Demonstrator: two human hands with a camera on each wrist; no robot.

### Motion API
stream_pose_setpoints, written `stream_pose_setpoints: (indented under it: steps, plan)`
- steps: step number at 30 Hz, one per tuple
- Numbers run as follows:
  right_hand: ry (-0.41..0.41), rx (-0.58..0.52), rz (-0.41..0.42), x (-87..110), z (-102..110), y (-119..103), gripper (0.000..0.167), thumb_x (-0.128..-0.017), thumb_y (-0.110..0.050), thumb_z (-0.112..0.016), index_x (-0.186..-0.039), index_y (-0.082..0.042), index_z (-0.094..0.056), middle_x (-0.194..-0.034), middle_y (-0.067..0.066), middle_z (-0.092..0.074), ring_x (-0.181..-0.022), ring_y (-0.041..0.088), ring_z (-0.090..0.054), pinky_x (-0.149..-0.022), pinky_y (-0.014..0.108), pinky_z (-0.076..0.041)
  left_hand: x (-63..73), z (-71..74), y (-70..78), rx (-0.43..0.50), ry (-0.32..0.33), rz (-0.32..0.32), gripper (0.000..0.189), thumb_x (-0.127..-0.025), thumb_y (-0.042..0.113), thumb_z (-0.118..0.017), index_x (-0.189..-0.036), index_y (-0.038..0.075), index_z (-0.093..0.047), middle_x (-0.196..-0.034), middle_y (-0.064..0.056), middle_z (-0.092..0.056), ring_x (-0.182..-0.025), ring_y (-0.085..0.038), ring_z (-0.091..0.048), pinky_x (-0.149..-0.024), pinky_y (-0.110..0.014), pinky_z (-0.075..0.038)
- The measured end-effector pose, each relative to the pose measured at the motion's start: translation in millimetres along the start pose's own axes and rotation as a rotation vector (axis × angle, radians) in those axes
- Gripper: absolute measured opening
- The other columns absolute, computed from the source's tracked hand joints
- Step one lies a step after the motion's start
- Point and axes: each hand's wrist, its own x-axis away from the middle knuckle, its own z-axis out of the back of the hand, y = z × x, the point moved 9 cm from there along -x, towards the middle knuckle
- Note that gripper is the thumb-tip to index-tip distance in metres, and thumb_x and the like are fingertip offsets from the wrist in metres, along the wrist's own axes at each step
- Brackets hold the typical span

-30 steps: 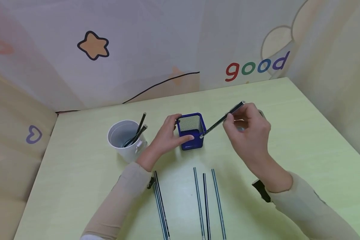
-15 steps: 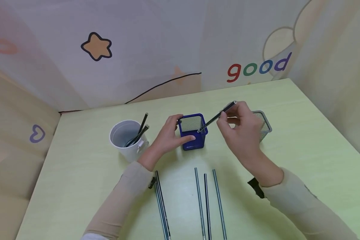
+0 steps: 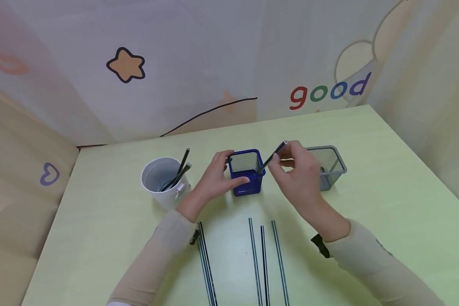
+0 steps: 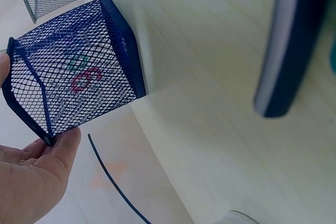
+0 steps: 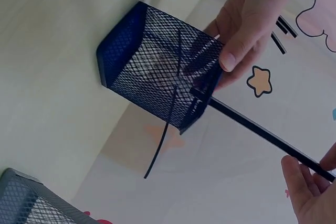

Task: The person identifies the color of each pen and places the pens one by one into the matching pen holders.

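My left hand [image 3: 214,178] holds the blue mesh pen holder [image 3: 247,186] by its rim, thumb across the near side and fingers at the far left corner. The holder stands on the table. To its right, my right hand [image 3: 299,178] pinches a dark striped pencil [image 3: 271,159] near the upper end. The pencil slants down to the left, and its lower end is just inside the holder's mouth. Through the mesh in the right wrist view, that end of the pencil [image 5: 252,127] shows beside the rim. Several striped pencils [image 3: 254,259] lie on the table nearer to me.
A white bucket [image 3: 153,187] with several dark pencils leaning in it stands left of the holder. Behind my right hand is a grey mesh basket [image 3: 334,172], partly hidden. A printed curtain [image 3: 199,63] closes off the table's back.
My right hand has moved left and lowered the pencil, bringing its lower end into the holder's mouth. The grey basket has come out from behind that hand. My left hand keeps its hold.
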Motion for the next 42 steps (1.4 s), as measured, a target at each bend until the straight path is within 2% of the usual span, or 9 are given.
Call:
stream_pose_setpoints:
  steps: [9,18,27,42]
  plan:
    - [-0.058,0.053,0.025,11.0,-17,7,0.009,-0.08,0.003,-0.063,-0.087,0.004,-0.058,-0.076,0.014,-0.062,-0.075,0.026,-0.067,-0.067,0.038,-0.059,0.4,-0.7,-0.5,0.001,-0.001,0.005,0.086,-0.08,0.035,-0.076,-0.146,0.006,-0.029,-0.146,-0.013,-0.035,-0.128,-0.03,-0.044,-0.106,-0.04,-0.041]
    - [-0.139,0.077,-0.001,15.5,-35,14,0.011,-0.079,0.002,-0.065,-0.087,0.003,-0.057,-0.08,0.014,-0.061,-0.076,0.025,-0.067,-0.07,0.035,-0.059,-0.4,-0.6,-0.9,0.046,0.001,-0.015,0.086,-0.08,0.032,-0.077,-0.146,0.004,-0.029,-0.146,-0.014,-0.034,-0.132,-0.029,-0.04,-0.108,-0.043,-0.039]
    - [-0.215,0.13,-0.018,22.3,-48,19,0.014,-0.08,-0.002,-0.066,-0.09,0.001,-0.056,-0.081,0.012,-0.061,-0.074,0.023,-0.063,-0.068,0.035,-0.059,-0.1,-0.8,0.5,0.052,0.005,-0.029,0.085,-0.08,0.03,-0.077,-0.145,0.002,-0.029,-0.144,-0.015,-0.035,-0.13,-0.03,-0.041,-0.107,-0.044,-0.039]
    - [-0.232,0.142,0.003,29.0,-50,22,0.011,-0.081,-0.003,-0.065,-0.089,0.0,-0.058,-0.079,0.012,-0.06,-0.073,0.023,-0.06,-0.066,0.032,-0.057,-0.1,-0.7,0.5,0.034,0.006,-0.034,0.085,-0.081,0.032,-0.076,-0.145,0.002,-0.029,-0.145,-0.014,-0.034,-0.129,-0.028,-0.042,-0.108,-0.041,-0.039]
